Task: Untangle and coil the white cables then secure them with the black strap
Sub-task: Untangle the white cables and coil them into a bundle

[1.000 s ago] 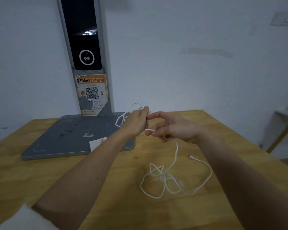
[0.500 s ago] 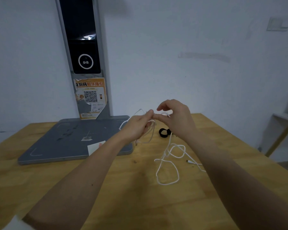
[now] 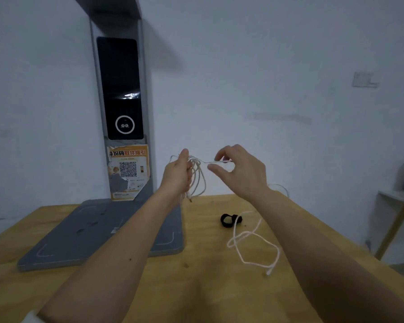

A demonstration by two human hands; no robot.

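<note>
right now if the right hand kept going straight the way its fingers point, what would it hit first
The right hand points left, so it would probably first meet the coiled white cable held in the left hand, then that hand itself. Depth is unclear from this one view.

An orange poster point(image 3: 128, 172) is stuck on the grey stand point(image 3: 121, 94), to the left of the left hand point(image 3: 176, 176). Its headline has Chinese characters, too blurred to read surely, above a QR code point(image 3: 127, 169).

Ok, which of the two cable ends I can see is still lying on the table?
The plug end of the loose white cable near the right forearm lies on the table. The other end hangs from the coil in the left hand.
</note>
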